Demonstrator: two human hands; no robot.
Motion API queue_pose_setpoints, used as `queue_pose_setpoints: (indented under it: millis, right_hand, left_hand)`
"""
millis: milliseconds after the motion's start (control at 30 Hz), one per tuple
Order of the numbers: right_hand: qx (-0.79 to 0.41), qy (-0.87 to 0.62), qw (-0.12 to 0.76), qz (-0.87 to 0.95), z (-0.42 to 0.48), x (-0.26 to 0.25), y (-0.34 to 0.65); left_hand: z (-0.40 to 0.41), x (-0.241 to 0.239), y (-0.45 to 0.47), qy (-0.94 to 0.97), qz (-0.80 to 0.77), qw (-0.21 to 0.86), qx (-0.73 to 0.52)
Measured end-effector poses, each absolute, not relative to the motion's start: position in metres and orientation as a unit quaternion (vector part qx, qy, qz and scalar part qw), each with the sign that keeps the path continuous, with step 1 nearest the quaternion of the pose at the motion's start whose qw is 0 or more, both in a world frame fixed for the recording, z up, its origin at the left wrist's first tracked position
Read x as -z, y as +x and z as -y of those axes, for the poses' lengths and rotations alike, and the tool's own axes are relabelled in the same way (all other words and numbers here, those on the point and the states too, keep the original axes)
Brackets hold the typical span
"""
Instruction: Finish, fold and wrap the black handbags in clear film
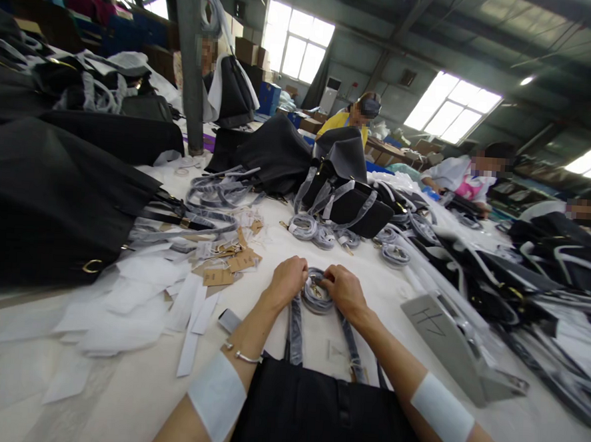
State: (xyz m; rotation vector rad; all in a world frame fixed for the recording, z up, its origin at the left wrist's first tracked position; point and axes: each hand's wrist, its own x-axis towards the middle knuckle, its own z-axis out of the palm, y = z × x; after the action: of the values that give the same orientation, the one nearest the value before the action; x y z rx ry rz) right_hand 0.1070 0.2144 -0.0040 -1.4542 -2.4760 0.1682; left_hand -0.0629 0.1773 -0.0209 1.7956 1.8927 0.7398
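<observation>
A coiled, plastic-wrapped bag strap [319, 304] lies on the white table between my two hands. My left hand [288, 279] grips its left side with fingers closed. On the opposite side my right hand [345, 288] pinches the coil near a small gold clasp. Below my hands a black handbag [333, 417] lies close to my body, its plastic-covered handles [296, 331] stretching up toward the coil. Both of my forearms carry a pale patch. The undersides of my fingers are hidden.
Several more coiled straps [302, 226] lie beyond my hands. White paper sheets [120, 297] and brown tags [218, 277] spread out at left, near a large black bag [51, 199]. A grey metal stand [448, 344] is at right. Co-workers, one in yellow [349, 117], are behind the bags.
</observation>
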Motion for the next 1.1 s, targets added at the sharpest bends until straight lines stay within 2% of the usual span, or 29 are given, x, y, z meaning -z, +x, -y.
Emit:
queue_pose_setpoints:
  millis: [233, 400, 500, 700, 800, 1000, 1100]
  right_hand:
    - [0.022, -0.464, 0.116, 0.878, -0.223, 0.005, 0.109]
    - [-0.078, -0.412, 0.082, 0.904, -0.237, 0.019, 0.118]
    - [-0.1, -0.406, 0.079, 0.905, -0.24, 0.025, 0.119]
    - [-0.178, -0.448, 0.151, 0.863, -0.236, 0.029, 0.122]
    - [-0.211, -0.47, 0.159, 0.842, -0.238, 0.028, 0.119]
    - [-0.132, -0.483, 0.09, 0.861, -0.239, 0.026, 0.111]
    - [-0.113, -0.473, 0.102, 0.868, -0.233, 0.024, 0.107]
  left_hand:
    - [-0.172, 0.026, -0.049, 0.65, -0.699, 0.161, -0.252]
    - [-0.174, 0.033, -0.049, 0.664, -0.674, 0.15, -0.287]
    - [-0.178, 0.037, -0.049, 0.659, -0.648, 0.177, -0.338]
    - [-0.185, 0.042, -0.044, 0.658, -0.557, 0.301, -0.408]
    - [-0.186, 0.043, -0.041, 0.608, -0.546, 0.342, -0.464]
    - [-0.184, 0.041, -0.042, 0.542, -0.502, 0.442, -0.509]
    - [-0.183, 0.036, -0.043, 0.556, -0.551, 0.402, -0.476]
